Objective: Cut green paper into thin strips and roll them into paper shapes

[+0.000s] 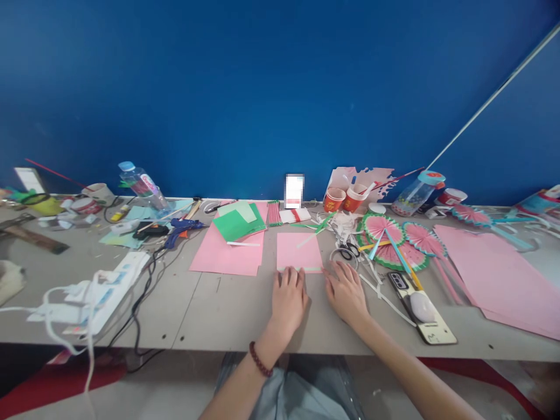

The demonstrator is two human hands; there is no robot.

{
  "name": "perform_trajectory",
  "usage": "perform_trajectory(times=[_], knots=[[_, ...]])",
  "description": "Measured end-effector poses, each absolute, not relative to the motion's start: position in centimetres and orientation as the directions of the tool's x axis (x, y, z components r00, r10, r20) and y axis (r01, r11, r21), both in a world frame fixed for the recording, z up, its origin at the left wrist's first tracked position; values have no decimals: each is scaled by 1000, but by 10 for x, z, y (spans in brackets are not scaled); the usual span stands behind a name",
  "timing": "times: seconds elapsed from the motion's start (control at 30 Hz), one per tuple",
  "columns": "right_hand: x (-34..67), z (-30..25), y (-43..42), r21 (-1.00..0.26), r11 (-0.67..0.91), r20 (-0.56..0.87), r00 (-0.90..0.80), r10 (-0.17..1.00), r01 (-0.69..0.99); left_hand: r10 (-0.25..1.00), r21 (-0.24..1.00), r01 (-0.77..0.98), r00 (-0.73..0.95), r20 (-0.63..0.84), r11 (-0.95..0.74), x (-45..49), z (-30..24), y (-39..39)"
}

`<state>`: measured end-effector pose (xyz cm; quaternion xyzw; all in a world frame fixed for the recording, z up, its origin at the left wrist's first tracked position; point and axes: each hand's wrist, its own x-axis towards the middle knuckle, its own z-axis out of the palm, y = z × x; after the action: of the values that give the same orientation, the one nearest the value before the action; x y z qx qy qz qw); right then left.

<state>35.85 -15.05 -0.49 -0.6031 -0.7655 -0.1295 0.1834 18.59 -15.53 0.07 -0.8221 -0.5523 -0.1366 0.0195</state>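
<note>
A pink paper square [297,249] lies flat in front of me, with a pale green strip [312,270] along its near edge. My left hand [289,297] rests palm down, its outstretched fingertips on that near edge. Just off the square's near right corner, my right hand [349,296] lies on the table with fingers apart and nothing in them. A thin green strip [322,224] crosses the far right corner of the square. Beyond the square, a pleated pink and green paper piece [273,213] stands beside a white packet with a red band [296,216].
Green sheets [234,226] lie on larger pink paper [227,259] to the left. A glue gun [181,230], cables and a power strip [116,291] are farther left. Scissors [349,252], paper fans [385,233], red cups [335,200], a phone [431,326] and pink sheets [503,268] occupy the right.
</note>
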Motion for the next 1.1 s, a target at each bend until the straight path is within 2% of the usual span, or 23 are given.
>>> perform_trajectory(times=[0.3,0.4,0.53,0.67,0.73,0.9,1.1], knots=[[359,-14,-150,-83,306,461,-236,855,948,903,230,899,296,311,-374,152,-14,-164],[361,-17,-149,-108,327,475,-240,847,939,897,273,872,323,300,-406,140,-14,-163],[366,-20,-147,-207,361,495,-220,840,909,895,402,809,321,309,-429,131,-14,-163],[370,-15,-148,-310,373,573,-142,807,874,926,568,746,176,333,-346,126,-14,-163],[372,-12,-149,-365,358,598,-78,797,859,931,598,732,138,339,-326,125,-15,-164],[377,-8,-147,-470,301,604,54,795,830,895,495,760,261,362,-422,127,-19,-162],[381,-12,-143,-533,334,592,60,804,777,856,350,799,366,364,-490,132,-23,-161]])
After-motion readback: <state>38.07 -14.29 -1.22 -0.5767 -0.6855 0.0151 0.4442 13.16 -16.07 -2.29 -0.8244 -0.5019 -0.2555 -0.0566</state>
